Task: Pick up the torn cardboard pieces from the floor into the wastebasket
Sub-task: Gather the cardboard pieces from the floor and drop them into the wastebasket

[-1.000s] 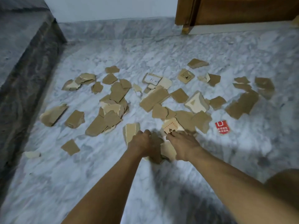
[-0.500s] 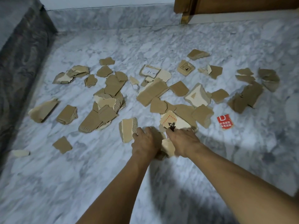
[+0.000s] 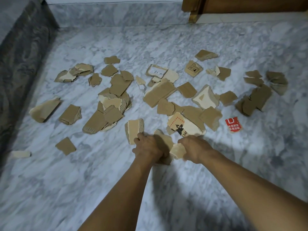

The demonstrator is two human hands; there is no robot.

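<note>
Head view: both forearms reach forward and down to the marble floor [image 3: 66, 180], and the two hands work side by side with a narrow gap between them. The left hand [image 3: 148, 147] is closed, back upward, its fingers curled round a brown cardboard piece [image 3: 164, 141] that stands up in the gap and extends beneath the hand. The right hand [image 3: 195, 150] is also closed, back upward, and grips a pale scrap [image 3: 179, 151] at its thumb side; the fingertips are hidden under the hand. Touching the far-left knuckles of the left hand is a pale ribbed piece [image 3: 134, 130] lying flat. Just beyond the right hand lies a printed piece [image 3: 180, 125] with a red dashed border and black marks. The remaining cardboard pieces [image 3: 116, 97] are scattered on the floor in a wide band beyond both hands, from far left of the left hand to far right of the right hand; several overlap in small piles. A red label [image 3: 233, 124] lies beyond and to the right of the right hand, apart from it. A dark stone ledge [image 3: 25, 47] runs along the far left. A wooden frame [image 3: 250, 5] stands at the far right edge of the floor.
</note>
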